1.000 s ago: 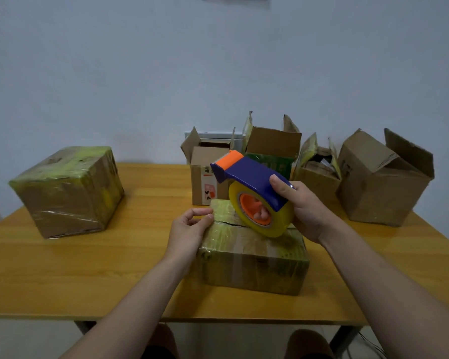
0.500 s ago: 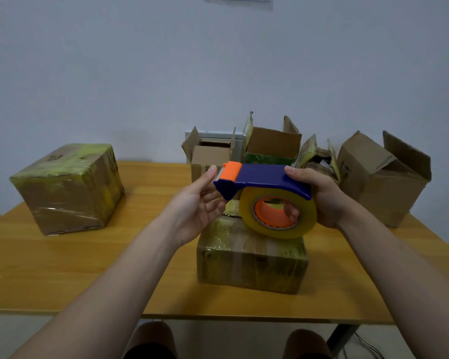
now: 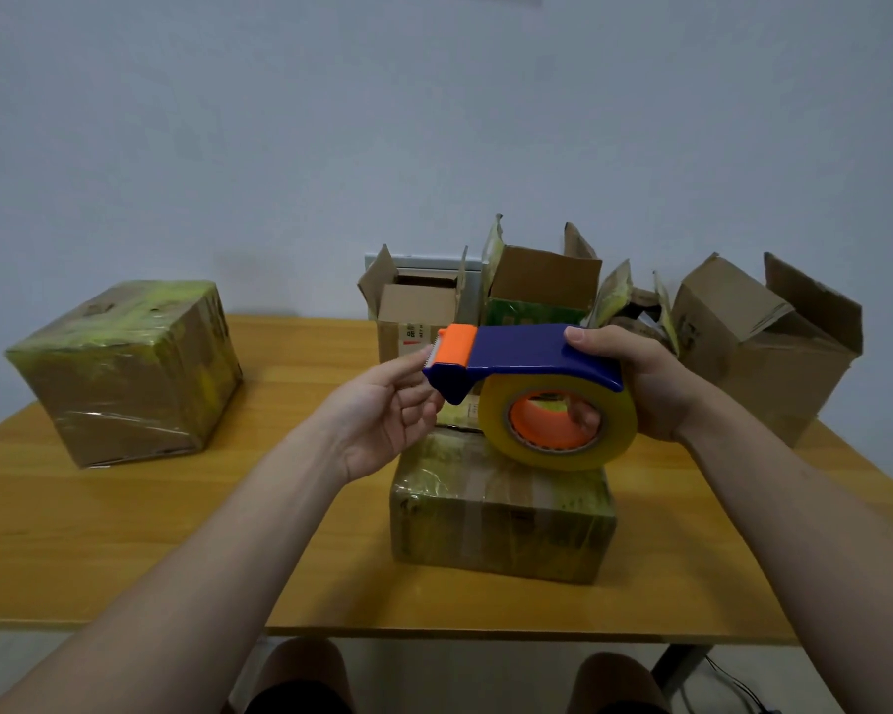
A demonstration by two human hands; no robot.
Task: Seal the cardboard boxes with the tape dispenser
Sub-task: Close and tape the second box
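right hand: my right hand grips the rear of the tape dispenser, thumb on the blue top, fingers inside the orange core. I hold it in the air over the near box.
left hand: my left hand is palm up, fingertips at the orange cutter, at 9 o'clock of the roll. Cannot tell if I'm pinching the tape end.
step: probably freeing the loose end.
do it well: keep skin off the teeth, draw out enough tape to anchor past the box's far edge, keep the dispenser level, then press down along the seam.
near box: 6 o'clock of the dispenser, shut, heavily taped. Contents hidden.
left box: left box at 9 o'clock, well apart, shut and taped.
open boxes: 4 open boxes along the back of the table, 12 to 2 o'clock, flaps up. Contents unclear.
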